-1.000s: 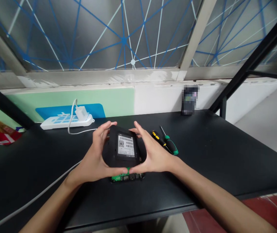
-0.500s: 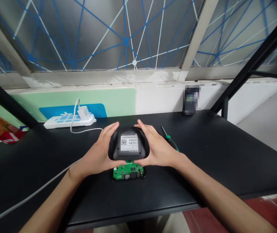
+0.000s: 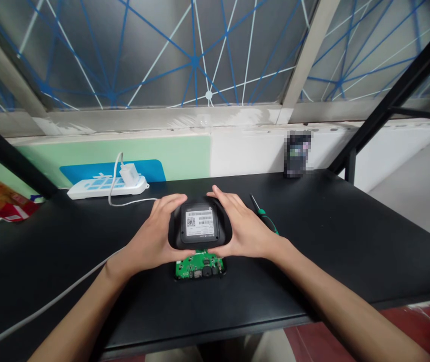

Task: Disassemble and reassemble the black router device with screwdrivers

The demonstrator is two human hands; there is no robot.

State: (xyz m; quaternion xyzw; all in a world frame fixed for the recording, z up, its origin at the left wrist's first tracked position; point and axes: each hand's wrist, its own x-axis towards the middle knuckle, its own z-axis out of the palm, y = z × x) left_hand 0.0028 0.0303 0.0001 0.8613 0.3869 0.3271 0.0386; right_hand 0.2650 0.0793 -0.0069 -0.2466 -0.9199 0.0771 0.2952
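Note:
Between my two hands is a black plastic device cover with a white printed label facing me. My left hand is closed on its left side, the thumb along the near edge. On the opposite side my right hand grips it the same way, thumb at the near edge. Just below the cover, a green circuit board shows its near part, with small components along the front; its far part is hidden by the cover and thumbs. A green-and-black screwdriver lies right of my right hand.
A white power strip with a plugged-in charger stands at the back left. Its white cable crosses the black table. A snack packet lies far left; a blurred dark object leans on the wall.
The cover tilts very slightly, its label shifting a little left, and the fingers of my left hand curl a bit further over its far edge. The board and screwdriver stay put.

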